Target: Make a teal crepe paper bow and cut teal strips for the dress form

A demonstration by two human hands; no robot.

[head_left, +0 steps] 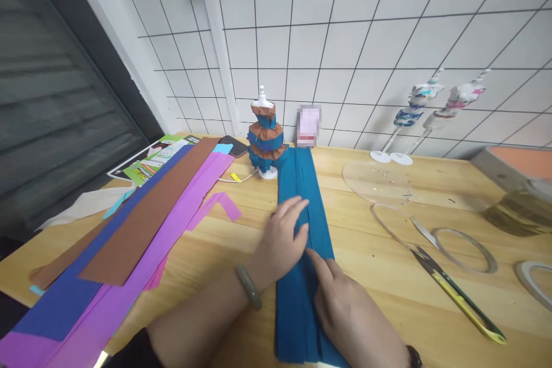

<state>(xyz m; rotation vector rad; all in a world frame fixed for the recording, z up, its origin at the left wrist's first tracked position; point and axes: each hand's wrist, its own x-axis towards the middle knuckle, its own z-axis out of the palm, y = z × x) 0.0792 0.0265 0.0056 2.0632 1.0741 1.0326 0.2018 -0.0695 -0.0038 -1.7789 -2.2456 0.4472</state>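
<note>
A long teal crepe paper strip (pixel 304 184) lies lengthwise in front of me, with a fold or seam running down its middle. My left hand (pixel 282 236), a bangle on its wrist, rests over the strip with its fingers stretched forward and thumb apart. Just nearer to me, my right hand (pixel 340 293) grips the paper along the fold; its index fingertip presses near the left thumb, and its lower fingers are partly hidden. Past the strip's far left edge stands a small dress form (pixel 266 138) wrapped in brown and teal ruffles.
Brown crepe paper (pixel 150 213), blue crepe paper (pixel 64 310) and purple crepe paper strips (pixel 172 224) overlap at left. Scissors (pixel 459 296) and a tape ring (pixel 470 250) lie at right. Two decorated dress forms (pixel 414 106) lean near the tiled wall (pixel 353 40); a tape dispenser (pixel 513 167) stands far right.
</note>
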